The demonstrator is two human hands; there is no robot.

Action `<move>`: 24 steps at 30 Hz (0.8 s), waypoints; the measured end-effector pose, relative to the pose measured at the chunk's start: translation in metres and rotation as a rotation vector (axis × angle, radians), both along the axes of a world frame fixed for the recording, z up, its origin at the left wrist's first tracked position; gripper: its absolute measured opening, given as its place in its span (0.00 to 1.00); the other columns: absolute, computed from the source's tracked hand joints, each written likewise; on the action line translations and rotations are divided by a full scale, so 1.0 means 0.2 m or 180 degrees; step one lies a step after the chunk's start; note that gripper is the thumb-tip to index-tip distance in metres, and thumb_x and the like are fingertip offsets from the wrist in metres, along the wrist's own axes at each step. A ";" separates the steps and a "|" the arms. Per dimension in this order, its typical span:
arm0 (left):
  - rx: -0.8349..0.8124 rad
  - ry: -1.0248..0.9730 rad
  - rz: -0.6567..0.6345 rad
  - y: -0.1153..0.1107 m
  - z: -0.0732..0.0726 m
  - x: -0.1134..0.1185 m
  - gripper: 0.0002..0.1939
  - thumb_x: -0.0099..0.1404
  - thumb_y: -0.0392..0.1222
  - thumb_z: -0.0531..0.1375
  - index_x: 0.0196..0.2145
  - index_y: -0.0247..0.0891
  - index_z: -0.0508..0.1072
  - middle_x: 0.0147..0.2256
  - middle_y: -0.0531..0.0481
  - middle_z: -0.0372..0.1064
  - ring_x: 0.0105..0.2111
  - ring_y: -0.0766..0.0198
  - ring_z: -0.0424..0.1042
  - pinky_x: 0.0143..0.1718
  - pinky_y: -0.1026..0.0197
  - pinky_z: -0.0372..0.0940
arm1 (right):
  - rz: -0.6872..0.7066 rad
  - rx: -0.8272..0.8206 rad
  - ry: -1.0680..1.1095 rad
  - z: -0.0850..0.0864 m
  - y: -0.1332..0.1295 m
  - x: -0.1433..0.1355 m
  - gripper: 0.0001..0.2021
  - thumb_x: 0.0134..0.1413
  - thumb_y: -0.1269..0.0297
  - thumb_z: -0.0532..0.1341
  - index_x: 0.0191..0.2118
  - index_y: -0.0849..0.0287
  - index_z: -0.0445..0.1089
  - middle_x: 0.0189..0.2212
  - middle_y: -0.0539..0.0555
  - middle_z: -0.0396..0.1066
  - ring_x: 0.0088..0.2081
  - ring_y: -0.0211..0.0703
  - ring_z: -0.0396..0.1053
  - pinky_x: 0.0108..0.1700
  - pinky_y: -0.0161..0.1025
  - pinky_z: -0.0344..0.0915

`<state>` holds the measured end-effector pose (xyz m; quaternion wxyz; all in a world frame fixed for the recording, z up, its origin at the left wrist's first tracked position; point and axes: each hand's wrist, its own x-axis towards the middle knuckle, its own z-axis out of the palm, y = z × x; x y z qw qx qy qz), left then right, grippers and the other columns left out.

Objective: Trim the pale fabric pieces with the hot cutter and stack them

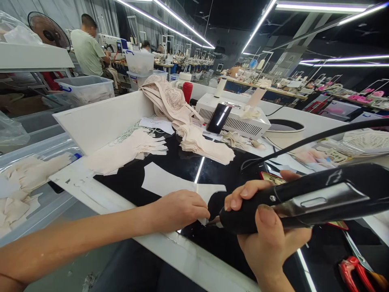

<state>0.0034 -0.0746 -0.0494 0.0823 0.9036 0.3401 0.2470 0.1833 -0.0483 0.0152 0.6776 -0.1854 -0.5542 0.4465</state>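
Observation:
My right hand [267, 239] is wrapped round a thick black hand tool [304, 198] with a metal side plate and a trailing cable. Its narrow metal tip points left, close to the corner of a white curved piece [170, 178] that lies on the glossy black work surface. My left hand [179, 211] pinches that piece near the same corner, fingers pressed together. Behind the piece sit two stacks of thin beige fabric, one at left [130, 152] and one at centre [206, 146].
Red-handled scissors [352, 269] lie at the lower right. A black phone [219, 117] leans on a white vented box [240, 117]. Beige lace garments [167, 95] are heaped by a red spool [187, 91]. Fabric-filled bins stand left; a person [88, 48] sits behind.

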 end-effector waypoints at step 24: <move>0.0074 -0.0177 0.0107 0.00 -0.02 -0.01 0.09 0.79 0.35 0.59 0.42 0.35 0.79 0.44 0.46 0.80 0.44 0.58 0.77 0.48 0.59 0.70 | -0.0006 -0.0138 0.0108 0.03 -0.01 -0.01 0.26 0.53 0.59 0.76 0.55 0.49 0.67 0.29 0.43 0.73 0.23 0.39 0.69 0.24 0.39 0.73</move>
